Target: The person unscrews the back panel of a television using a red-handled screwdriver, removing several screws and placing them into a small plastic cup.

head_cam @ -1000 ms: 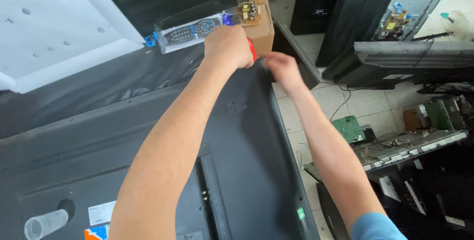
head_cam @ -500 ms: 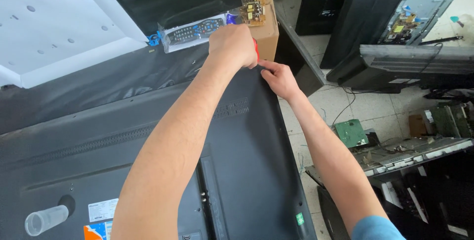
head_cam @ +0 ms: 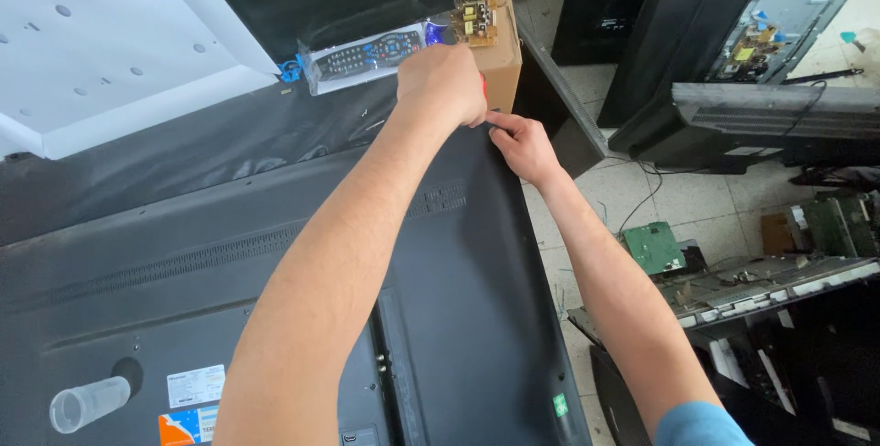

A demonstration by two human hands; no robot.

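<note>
Black plastic forms the back cover of one flat television (head_cam: 275, 299), which lies face down across the table (head_cam: 183, 148) and fills most of the view. Its surface is matt, with a long ribbed vent strip running across the upper half, a raised central section, two stickers near the lower left and one small green sticker at the lower right edge.

Both hands work at the far right corner of this cover. The left hand (head_cam: 445, 84) is closed in a fist over the corner; a sliver of red shows beneath it, but what it grips cannot be told. The right hand (head_cam: 522, 145) is just beside it, fingers pinched at the cover's edge, thumb and forefinger closed together on something too small to make out.

Counted nearby:
- one remote control (head_cam: 367, 54) in a clear wrapper, beyond the left hand;
- one brown cardboard box (head_cam: 504, 61), touching the corner area, with one circuit board (head_cam: 474, 1) leaning on it;
- one white panel (head_cam: 101, 43) with round holes, upper left;
- one clear plastic tube (head_cam: 87, 403) on the cover, lower left;
- one green circuit board (head_cam: 653, 246) on the tiled floor;
- several dismantled television chassis (head_cam: 770, 121) at the right.
</note>
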